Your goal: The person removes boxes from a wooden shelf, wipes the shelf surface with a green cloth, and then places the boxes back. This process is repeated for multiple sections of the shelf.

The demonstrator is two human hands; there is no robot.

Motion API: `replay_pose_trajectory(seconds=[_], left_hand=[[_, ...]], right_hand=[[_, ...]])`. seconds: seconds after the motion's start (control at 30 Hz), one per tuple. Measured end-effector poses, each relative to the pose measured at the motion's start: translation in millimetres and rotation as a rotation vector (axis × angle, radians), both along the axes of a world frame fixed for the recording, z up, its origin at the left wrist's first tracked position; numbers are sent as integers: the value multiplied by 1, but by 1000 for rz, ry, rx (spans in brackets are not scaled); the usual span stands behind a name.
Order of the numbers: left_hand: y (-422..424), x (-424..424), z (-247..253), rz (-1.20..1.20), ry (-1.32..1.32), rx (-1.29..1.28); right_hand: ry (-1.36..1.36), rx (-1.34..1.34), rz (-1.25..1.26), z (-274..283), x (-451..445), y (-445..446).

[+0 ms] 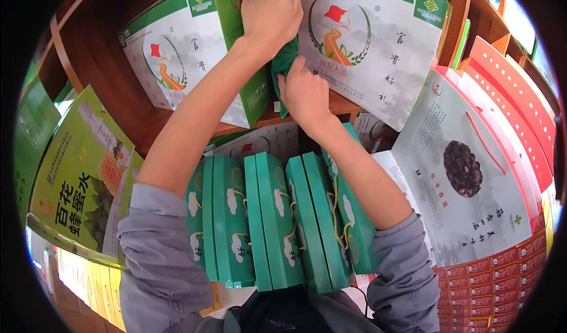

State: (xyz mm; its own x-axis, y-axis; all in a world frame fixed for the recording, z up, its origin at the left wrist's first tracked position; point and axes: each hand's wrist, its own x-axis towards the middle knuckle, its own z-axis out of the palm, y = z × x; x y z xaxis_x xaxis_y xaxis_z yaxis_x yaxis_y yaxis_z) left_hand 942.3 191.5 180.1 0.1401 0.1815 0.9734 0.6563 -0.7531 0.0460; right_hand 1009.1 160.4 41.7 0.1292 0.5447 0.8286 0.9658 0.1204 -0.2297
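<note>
A green cloth (284, 60) hangs between two white-and-green cardboard gift boxes on a wooden shelf. My left hand (271, 18) is closed around its upper part, near the top of the boxes. Lower down, my right hand (305, 93) pinches the same cloth close to its lower end. The left gift box (201, 36) stands angled, with its green side panel facing the cloth. Just right of my hands is the other gift box (376, 32), its printed front facing me. Some of the cloth is hidden behind my hands.
Several green boxes with yellow cord handles (274, 222) stand upright below my forearms. A honey-pictured box (82, 173) is at left. At right are a grey carton (478, 156), red bags (518, 111) and stacked dark-red packs (487, 284). The wooden shelf edge (341, 102) runs below the gift boxes.
</note>
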Motion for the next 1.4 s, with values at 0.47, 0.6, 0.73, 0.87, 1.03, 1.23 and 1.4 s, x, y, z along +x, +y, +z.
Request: replay_pose_trajectory(seconds=[0.47, 0.6, 0.73, 0.87, 1.03, 1.23, 1.4], left_hand=[[8, -5, -92, -45, 102, -39], [0, -10, -117, -58, 168, -178], [-4, -19, -142, -83, 212, -245], [-9, -25, -162, -40, 253, -280], [-23, -27, -170, -35, 265, -401], [-28, -32, -178, -41, 269, -421], [-35, -37, -177, -122, 265, -539]], right_hand=[[48, -243, 7, -32, 8, -7], [53, -244, 29, -37, 12, -5], [29, -212, 44, -43, 12, -10], [-53, -227, 19, -50, 15, -10], [-94, -213, 60, -56, 22, -17], [-25, -201, 92, -57, 18, -27], [175, -214, 110, -54, 20, -31]])
